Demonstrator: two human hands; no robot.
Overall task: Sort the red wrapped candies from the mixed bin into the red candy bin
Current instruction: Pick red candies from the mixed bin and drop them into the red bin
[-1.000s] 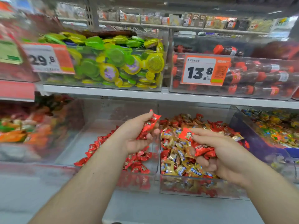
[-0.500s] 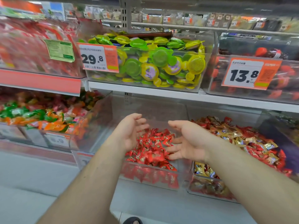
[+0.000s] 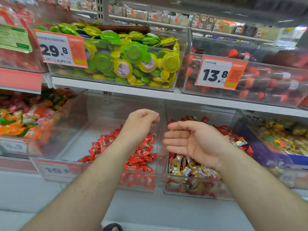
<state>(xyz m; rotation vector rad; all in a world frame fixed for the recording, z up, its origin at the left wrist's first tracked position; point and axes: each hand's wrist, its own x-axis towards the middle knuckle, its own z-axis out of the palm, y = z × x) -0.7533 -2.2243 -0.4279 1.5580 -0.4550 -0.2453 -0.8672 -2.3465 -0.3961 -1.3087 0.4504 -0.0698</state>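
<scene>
Two bare arms reach up from the bottom toward 12 o'clock. The left hand [image 3: 141, 121] hangs over the red candy bin [image 3: 98, 172]. Its fingers curl in loosely and it holds nothing. The right hand [image 3: 191, 140] hangs over the mixed bin [image 3: 198, 191], just to the 3 o'clock side of the left hand. Its fingers are straight, its palm faces left, and it holds nothing. The two hands are near each other but do not touch.

The red candy bin is clear plastic. The red wrapped candies [image 3: 143, 157] lie in a pile on its floor, under the left arm, mostly toward its 3 o'clock side. The mixed bin sits right beside it at 3 o'clock. It holds gold candies [image 3: 191, 170] near the front and red ones [image 3: 221, 129] at the back.

At 9 o'clock is a bin of orange and green sweets [image 3: 20, 120]. At 3 o'clock, a blurry bin of colourful sweets [image 3: 283, 135].

Higher up, past a white shelf [image 3: 150, 95], a bin at 12 o'clock holds green and yellow round packs [image 3: 130, 59], with a price sign [image 3: 60, 48] that says 29.8. At 2 o'clock another sign [image 3: 220, 72] says 13.8 on a bin of dark bottles with red caps [image 3: 266, 80]
</scene>
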